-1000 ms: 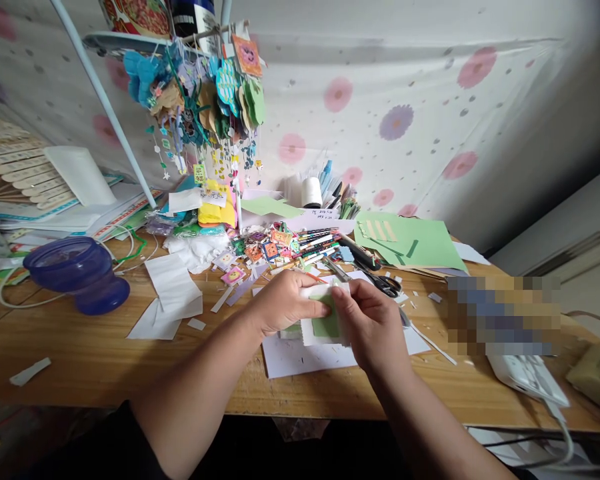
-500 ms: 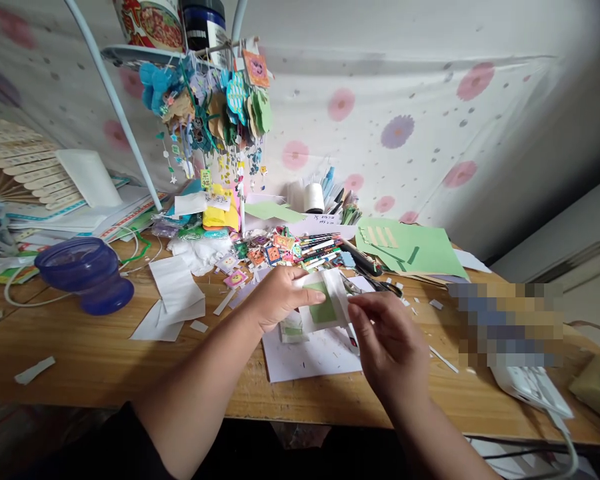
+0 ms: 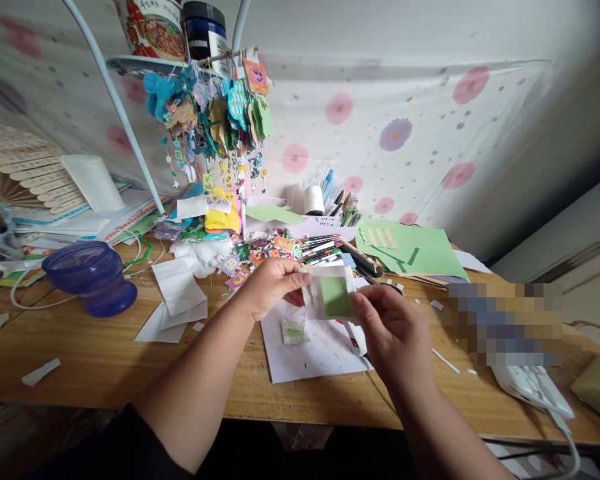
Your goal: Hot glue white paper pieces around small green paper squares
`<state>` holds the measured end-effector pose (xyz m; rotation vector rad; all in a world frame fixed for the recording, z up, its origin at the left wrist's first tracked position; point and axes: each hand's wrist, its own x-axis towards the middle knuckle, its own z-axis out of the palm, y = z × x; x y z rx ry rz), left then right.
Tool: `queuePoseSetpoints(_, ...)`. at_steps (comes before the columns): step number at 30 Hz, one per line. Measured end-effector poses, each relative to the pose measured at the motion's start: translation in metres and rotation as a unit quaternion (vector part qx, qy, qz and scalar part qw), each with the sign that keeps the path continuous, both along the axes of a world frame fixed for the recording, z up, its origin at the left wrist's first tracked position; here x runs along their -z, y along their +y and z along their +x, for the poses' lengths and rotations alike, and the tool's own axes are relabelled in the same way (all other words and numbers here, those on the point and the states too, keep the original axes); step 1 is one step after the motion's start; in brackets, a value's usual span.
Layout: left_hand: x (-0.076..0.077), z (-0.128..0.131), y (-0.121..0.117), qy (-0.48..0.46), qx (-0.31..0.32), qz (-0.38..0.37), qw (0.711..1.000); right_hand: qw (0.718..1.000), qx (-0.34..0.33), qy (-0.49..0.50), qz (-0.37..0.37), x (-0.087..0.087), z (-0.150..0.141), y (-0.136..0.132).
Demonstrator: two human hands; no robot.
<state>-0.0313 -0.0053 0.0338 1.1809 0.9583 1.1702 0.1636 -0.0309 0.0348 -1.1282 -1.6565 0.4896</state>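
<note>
A: What is gripped?

B: Left hand (image 3: 273, 288) and right hand (image 3: 397, 327) pinch opposite edges of a white rectangular sheet (image 3: 314, 301) bearing a green rectangle (image 3: 335, 297), above flat white paper (image 3: 300, 367).

A: How far along?

B: Green and white appear already joined; what remains cannot be told. A smaller white-and-green piece (image 3: 294, 332) lies below.

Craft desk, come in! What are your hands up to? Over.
Left hand, right hand: holding opposite edges of white-bordered green piece. Smaller piece below, on white sheet. Paper scraps scattered about.
</note>
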Motion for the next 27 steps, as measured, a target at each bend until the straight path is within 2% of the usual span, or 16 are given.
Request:
queuePoseSetpoints(3,0.002,-0.016,0.010,0.043,-0.103,0.002,0.994,1.000,0.013,0.007,0.018,-0.003,0.001,-0.003)
queuePoseSetpoints(5,0.006,-0.029,0.018,0.133,-0.176,0.009,0.975,1.000,-0.006,0.001,0.020,-0.003,0.001,-0.005)
queuePoseSetpoints(7,0.010,-0.045,0.025,0.231,-0.250,0.012,0.940,0.999,-0.042,-0.009,0.007,-0.001,-0.001,-0.006)
queuePoseSetpoints(10,0.012,-0.064,0.031,0.293,-0.327,0.015,0.898,0.994,-0.105,-0.028,-0.024,0.004,-0.005,-0.007)
queuePoseSetpoints(12,0.009,-0.064,0.029,0.340,-0.388,0.057,0.855,0.989,-0.132,-0.048,-0.040,0.008,-0.008,-0.007)
queuePoseSetpoints(13,0.007,-0.060,0.026,0.348,-0.396,0.088,0.845,0.988,-0.139,-0.061,-0.044,0.010,-0.010,-0.007)
queuePoseSetpoints(14,0.005,-0.053,0.023,0.334,-0.378,0.116,0.856,0.986,-0.142,-0.073,-0.044,0.011,-0.011,-0.007)
queuePoseSetpoints(15,0.003,-0.044,0.019,0.284,-0.316,0.135,0.895,0.986,-0.140,-0.085,-0.040,0.012,-0.012,-0.007)
queuePoseSetpoints(16,0.002,-0.035,0.014,0.215,-0.214,0.135,0.943,0.985,-0.137,-0.096,-0.033,0.012,-0.012,-0.006)
queuePoseSetpoints(17,0.000,-0.025,0.009,0.156,-0.096,0.118,0.976,0.985,-0.132,-0.106,-0.023,0.013,-0.013,-0.006)
queuePoseSetpoints(18,-0.001,-0.017,0.004,0.127,0.029,0.100,0.986,0.985,-0.127,-0.114,-0.014,0.013,-0.013,-0.005)
queuePoseSetpoints(19,-0.002,-0.010,0.000,0.116,0.089,0.101,0.984,0.985,-0.121,-0.120,-0.006,0.013,-0.013,-0.005)
queuePoseSetpoints(21,-0.003,-0.004,-0.005,0.140,0.129,0.094,0.977,0.986,-0.109,-0.129,0.003,0.013,-0.013,-0.003)
queuePoseSetpoints(24,-0.003,-0.005,-0.005,0.186,0.112,0.103,0.971,0.986,-0.102,-0.131,-0.004,0.015,-0.014,-0.002)
queuePoseSetpoints(27,-0.004,-0.010,-0.002,0.178,0.097,0.115,0.973,0.989,-0.114,-0.087,-0.046,0.018,-0.013,-0.001)
